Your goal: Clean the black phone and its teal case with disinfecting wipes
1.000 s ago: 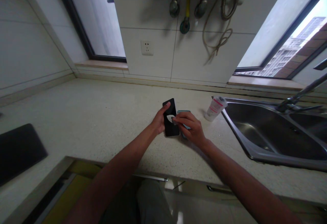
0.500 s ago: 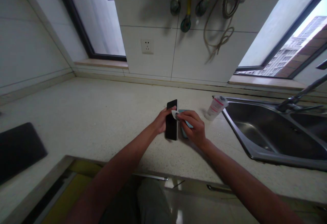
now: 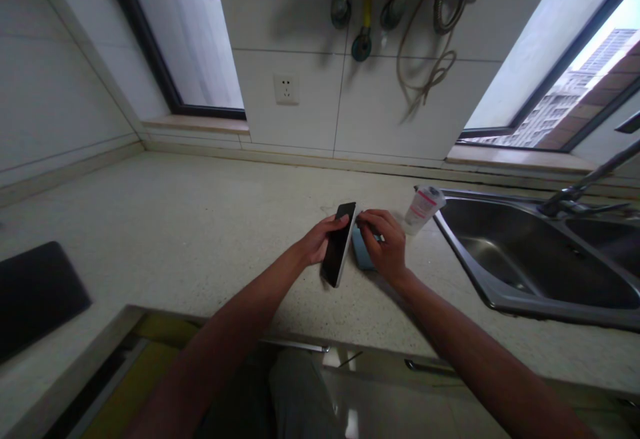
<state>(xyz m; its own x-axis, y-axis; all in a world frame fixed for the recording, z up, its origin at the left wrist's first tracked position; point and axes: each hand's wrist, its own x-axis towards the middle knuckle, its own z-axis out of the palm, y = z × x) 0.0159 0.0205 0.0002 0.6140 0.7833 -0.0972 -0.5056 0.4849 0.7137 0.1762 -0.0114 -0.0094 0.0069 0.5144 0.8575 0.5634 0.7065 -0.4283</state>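
Note:
My left hand (image 3: 320,239) is closed around a dark-screened smartphone (image 3: 336,252), thumb on the glass. The phone is tilted, its pale side edge turned toward my right hand (image 3: 383,242). Pinched fingers of that right hand are at the phone's upper right edge. A small white piece, seen between them earlier, is now mostly hidden, and its kind is unclear. Under and beside the right hand lies a flat blue-grey thing (image 3: 363,255) on the counter, partly covered by the fingers.
A clear plastic cup (image 3: 423,208) with red print stands tilted by the rim of the steel sink (image 3: 467,272). At the left of the pale counter (image 3: 225,239) lies a black flat panel (image 3: 43,292). A wall socket (image 3: 287,89) and pipes are behind.
The phone has tipped from nearly flat and upright in view to slanted, showing its side edge. My right hand has moved slightly right, from over the screen to the phone's edge.

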